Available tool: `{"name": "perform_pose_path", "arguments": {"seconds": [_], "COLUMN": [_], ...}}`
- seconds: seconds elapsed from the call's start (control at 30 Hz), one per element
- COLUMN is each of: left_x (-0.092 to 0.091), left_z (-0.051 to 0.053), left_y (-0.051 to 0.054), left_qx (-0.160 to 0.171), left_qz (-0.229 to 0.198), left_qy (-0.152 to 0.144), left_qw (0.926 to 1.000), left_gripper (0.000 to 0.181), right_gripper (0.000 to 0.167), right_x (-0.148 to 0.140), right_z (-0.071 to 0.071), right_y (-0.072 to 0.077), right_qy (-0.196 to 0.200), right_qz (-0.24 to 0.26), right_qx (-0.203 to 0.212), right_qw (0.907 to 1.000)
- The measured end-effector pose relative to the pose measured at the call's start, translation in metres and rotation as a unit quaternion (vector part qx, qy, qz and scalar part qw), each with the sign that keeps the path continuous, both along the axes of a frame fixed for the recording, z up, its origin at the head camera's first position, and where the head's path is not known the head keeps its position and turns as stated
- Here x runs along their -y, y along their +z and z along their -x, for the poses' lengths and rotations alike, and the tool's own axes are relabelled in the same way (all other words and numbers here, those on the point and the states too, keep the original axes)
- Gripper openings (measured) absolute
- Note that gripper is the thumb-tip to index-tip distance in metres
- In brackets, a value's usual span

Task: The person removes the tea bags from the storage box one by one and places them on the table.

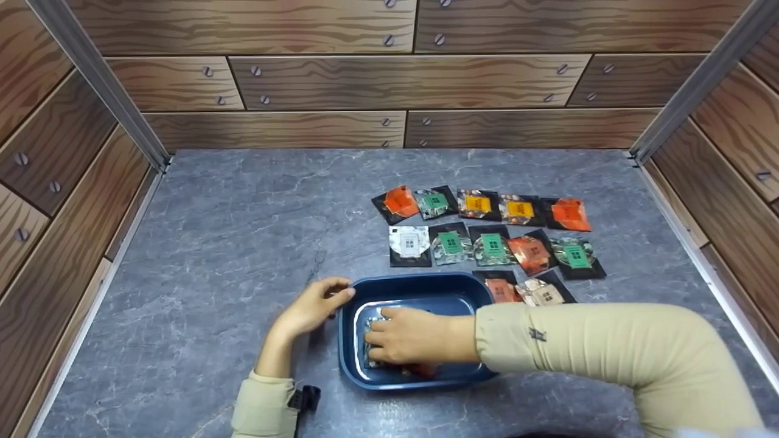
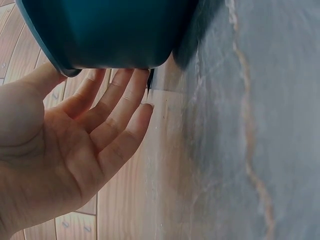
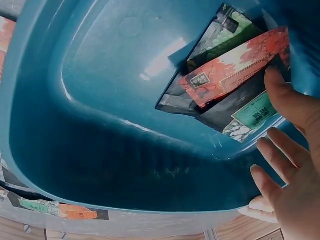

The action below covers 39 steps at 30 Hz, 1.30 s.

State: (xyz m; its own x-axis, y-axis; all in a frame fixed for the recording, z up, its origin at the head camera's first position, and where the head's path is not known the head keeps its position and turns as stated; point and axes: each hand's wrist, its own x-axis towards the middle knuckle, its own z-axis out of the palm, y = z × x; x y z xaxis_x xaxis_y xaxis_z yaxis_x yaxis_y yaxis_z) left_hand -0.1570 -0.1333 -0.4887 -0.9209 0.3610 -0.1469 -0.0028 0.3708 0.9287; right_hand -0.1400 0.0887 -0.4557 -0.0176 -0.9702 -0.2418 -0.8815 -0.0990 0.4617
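Note:
A dark blue rectangular basin (image 1: 414,285) stands near the front of the table. At its left corner my left hand (image 1: 313,307) grips the rim. The left wrist view shows the thumb over the rim and the fingers (image 2: 120,107) against the outer wall. My right hand (image 1: 408,336) reaches inside the basin, above several flat printed sachets lying overlapped. Its thumb touches a black sachet with a green label (image 3: 256,111), while its other fingers are spread fairly straight beside it. A red-and-white sachet (image 3: 227,70) and a green-and-black sachet (image 3: 225,37) lie by it.
Behind the basin and to its right, more sachets lie in rows, among them a white one (image 1: 409,245) and an orange one (image 1: 569,213). The right sleeve (image 1: 584,334) crosses the basin's right rim. Wood-patterned panels (image 1: 401,82) enclose the grey marbled table (image 1: 243,243).

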Motion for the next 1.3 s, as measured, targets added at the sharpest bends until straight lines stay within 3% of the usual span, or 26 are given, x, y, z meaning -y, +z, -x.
{"name": "perform_pose_path", "arguments": {"seconds": [0.13,0.33,0.73,0.9,1.03,1.13,1.2,1.3], "left_x": [0.001,0.001,0.001,0.0,0.0,0.0,0.0,0.0], "left_z": [0.001,0.001,0.002,0.001,0.001,0.002,0.002,0.001], "left_y": [-0.001,-0.003,-0.004,-0.004,-0.003,-0.004,-0.004,-0.004], "left_qx": [0.0,-0.001,-0.002,-0.001,-0.006,-0.008,-0.007,-0.005], "left_qz": [-0.002,0.0,-0.008,-0.007,-0.008,-0.005,-0.003,0.0], "left_qy": [-0.001,-0.005,-0.004,0.0,-0.002,-0.003,-0.001,0.003], "left_qw": [1.0,1.0,1.0,1.0,1.0,0.9999,1.0,1.0], "left_gripper": [0.035,0.034,0.032,0.033,0.033,0.032,0.033,0.034], "right_gripper": [0.066,0.041,0.025,0.017,0.015,0.019,0.023,0.028], "right_x": [0.004,0.007,0.007,0.004,-0.001,-0.009,-0.015,-0.024], "right_z": [0.002,0.005,0.009,0.011,0.014,0.018,0.019,0.019], "right_y": [-0.003,-0.009,-0.017,-0.011,0.001,0.009,0.014,0.021], "right_qy": [-0.004,0.004,0.014,0.006,-0.01,-0.04,-0.067,-0.107], "right_qz": [-0.02,0.0,0.054,0.066,0.075,0.097,0.112,0.132], "right_qx": [-0.022,-0.042,-0.084,-0.084,-0.04,0.019,0.072,0.153], "right_qw": [0.9995,0.9991,0.9949,0.9943,0.9963,0.9943,0.9888,0.9736]}}
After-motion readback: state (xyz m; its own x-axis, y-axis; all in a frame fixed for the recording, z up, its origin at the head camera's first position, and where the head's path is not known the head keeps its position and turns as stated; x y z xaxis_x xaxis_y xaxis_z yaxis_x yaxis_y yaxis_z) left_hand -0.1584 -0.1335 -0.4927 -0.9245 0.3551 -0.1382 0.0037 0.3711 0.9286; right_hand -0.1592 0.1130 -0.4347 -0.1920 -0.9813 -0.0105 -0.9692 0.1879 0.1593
